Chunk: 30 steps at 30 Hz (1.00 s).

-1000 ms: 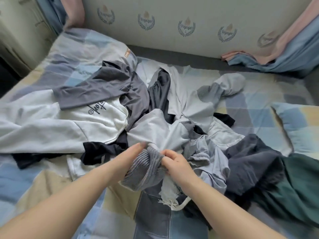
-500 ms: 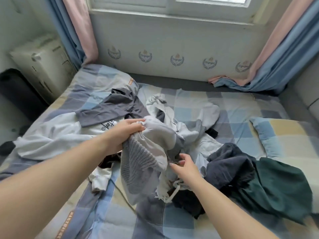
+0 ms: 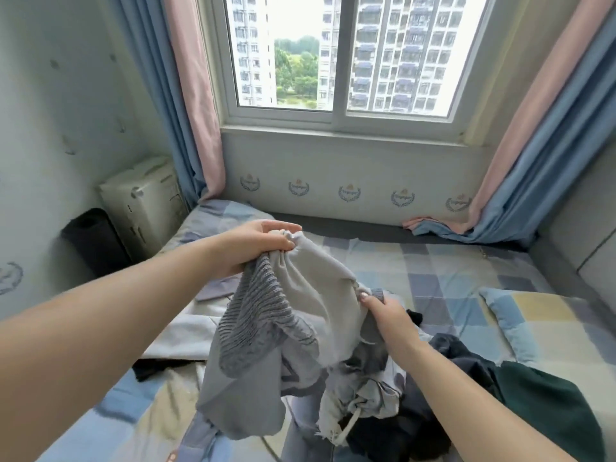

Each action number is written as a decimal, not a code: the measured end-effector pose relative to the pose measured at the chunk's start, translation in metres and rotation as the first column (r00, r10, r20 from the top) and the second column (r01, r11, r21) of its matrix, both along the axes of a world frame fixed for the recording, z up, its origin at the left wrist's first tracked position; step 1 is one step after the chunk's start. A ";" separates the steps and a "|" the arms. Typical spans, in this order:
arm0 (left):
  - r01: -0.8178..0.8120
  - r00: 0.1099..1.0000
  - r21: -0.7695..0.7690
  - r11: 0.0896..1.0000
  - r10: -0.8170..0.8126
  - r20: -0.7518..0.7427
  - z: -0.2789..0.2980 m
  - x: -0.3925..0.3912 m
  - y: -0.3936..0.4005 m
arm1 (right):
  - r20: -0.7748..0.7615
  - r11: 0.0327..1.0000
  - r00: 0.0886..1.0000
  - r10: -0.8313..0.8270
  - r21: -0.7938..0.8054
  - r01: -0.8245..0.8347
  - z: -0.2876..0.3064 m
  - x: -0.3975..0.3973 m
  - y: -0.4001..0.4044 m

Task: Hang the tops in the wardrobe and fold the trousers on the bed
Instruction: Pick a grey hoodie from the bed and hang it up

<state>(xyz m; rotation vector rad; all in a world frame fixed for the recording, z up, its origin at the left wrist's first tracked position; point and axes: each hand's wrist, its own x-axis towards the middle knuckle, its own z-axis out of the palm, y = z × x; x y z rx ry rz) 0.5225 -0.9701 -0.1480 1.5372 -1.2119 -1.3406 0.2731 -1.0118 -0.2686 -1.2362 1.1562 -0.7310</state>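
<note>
- Change: half a second ago I had the grey garment [image 3: 300, 315] bunched low over the clothes pile [image 3: 416, 395]; now it is lifted clear, hanging in front of me above the bed [image 3: 450, 261].
- Ribbed knit band [image 3: 256, 315] faces me; drawstring [image 3: 346, 425] dangles at the near hem. Top or trousers: cannot tell yet.
- Judgement: sorting step; garment must be spread out before I choose hanging or folding.
- Left hand [image 3: 256, 248]: clenched round the upper edge, held high and far.
- Right hand [image 3: 383, 315]: pinching the right edge, lower and nearer.
- Dark green garment [image 3: 550, 405] lies near right, untouched.
</note>
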 end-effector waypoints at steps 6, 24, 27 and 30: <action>-0.009 0.963 -0.107 0.994 0.037 0.266 0.024 0.013 -0.011 | 0.610 0.979 0.767 -0.198 0.154 0.131 0.141 0.007 0.033; 0.316 0.933 -0.865 0.390 -0.294 0.208 0.214 -0.130 0.108 | 0.793 0.748 0.594 -0.135 -0.312 0.586 0.377 -0.002 0.240; 0.420 0.857 -0.860 0.289 -0.437 0.272 0.223 -0.170 0.166 | 0.784 0.630 0.574 -0.236 -0.327 0.705 0.391 -0.024 0.287; 0.450 0.800 -0.849 0.277 -0.547 0.245 0.223 -0.205 0.217 | 0.811 0.508 0.485 -0.328 -0.281 0.814 0.399 -0.047 0.341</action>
